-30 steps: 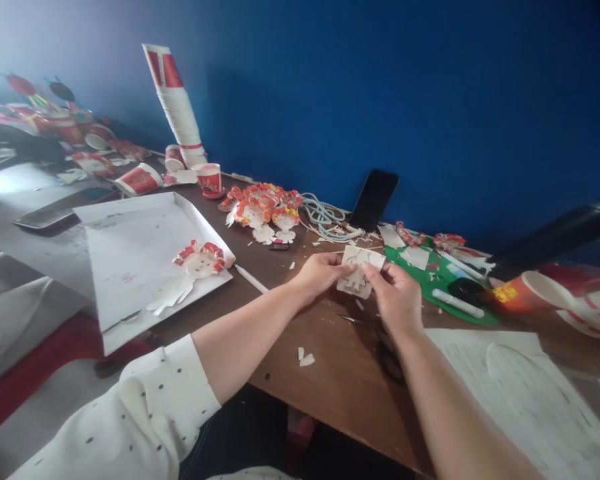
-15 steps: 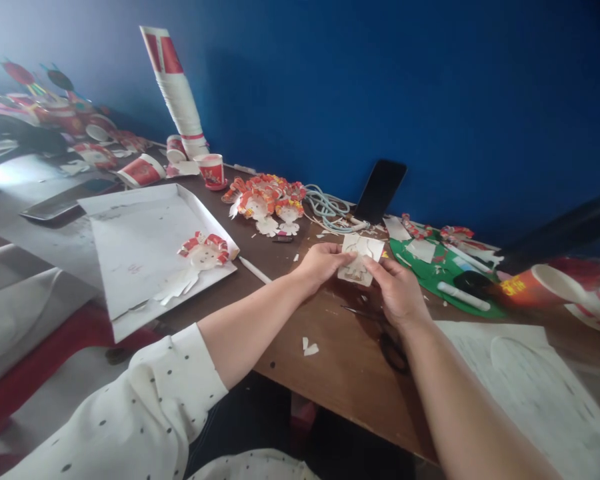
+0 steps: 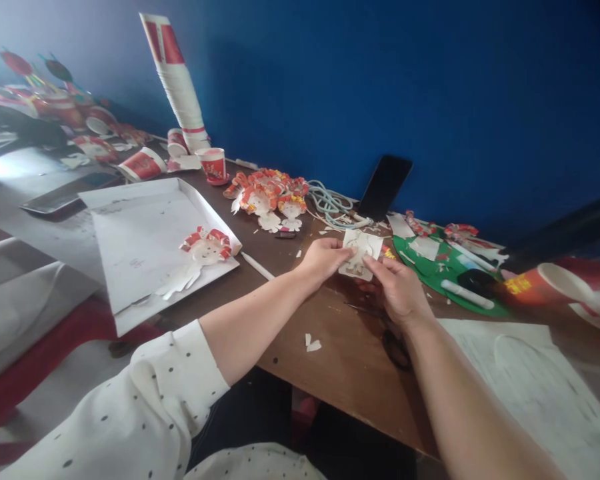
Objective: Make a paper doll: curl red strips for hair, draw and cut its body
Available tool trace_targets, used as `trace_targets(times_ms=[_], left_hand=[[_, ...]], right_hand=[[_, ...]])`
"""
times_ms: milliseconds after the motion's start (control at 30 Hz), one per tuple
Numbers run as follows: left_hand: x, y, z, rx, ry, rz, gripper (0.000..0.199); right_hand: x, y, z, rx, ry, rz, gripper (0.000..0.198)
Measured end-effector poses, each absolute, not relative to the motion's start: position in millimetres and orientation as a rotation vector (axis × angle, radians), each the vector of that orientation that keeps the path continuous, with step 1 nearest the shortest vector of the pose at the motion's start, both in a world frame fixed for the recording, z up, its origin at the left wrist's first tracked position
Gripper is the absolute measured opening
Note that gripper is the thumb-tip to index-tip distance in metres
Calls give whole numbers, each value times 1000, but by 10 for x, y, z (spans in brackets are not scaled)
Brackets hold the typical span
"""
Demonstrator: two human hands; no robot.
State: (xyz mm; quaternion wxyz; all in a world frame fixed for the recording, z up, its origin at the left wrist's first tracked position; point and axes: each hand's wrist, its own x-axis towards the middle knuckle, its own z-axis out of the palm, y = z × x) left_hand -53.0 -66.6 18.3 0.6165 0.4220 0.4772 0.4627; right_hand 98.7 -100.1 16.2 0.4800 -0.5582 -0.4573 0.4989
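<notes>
Between both hands, above the brown table (image 3: 295, 327), is a small white piece of paper (image 3: 359, 248) with a figure drawn on it in thin lines. My left hand (image 3: 325, 260) pinches its left side between thumb and fingers. On the right side, my right hand (image 3: 397, 283) grips it with the thumb on top. Dark-handled scissors (image 3: 396, 350) lie on the table under my right hand and forearm, partly hidden. Two small paper scraps (image 3: 312, 343) lie nearer to me.
To the left, a white box lid (image 3: 130, 247) holds a paper figure with red-and-white curls (image 3: 206, 247). Similar figures (image 3: 270, 193) are heaped behind. A tall stack of paper cups (image 3: 177, 87) leans near the wall. A phone (image 3: 385, 187), a green sheet (image 3: 425, 270) with a white marker (image 3: 467, 294), and a large paper sheet (image 3: 520, 373) are rightward.
Both hands keep hold of the paper, which is tilted slightly differently. The whole view has shifted a little; the things on the table look unmoved.
</notes>
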Motion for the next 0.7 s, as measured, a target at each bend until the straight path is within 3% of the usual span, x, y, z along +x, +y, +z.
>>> trace_targets(times_ms=[700], left_hand=[[-545,-659,146,915,956,1065,17]], right_hand=[[973,-1001,146,-1349,-1122,1199,44]])
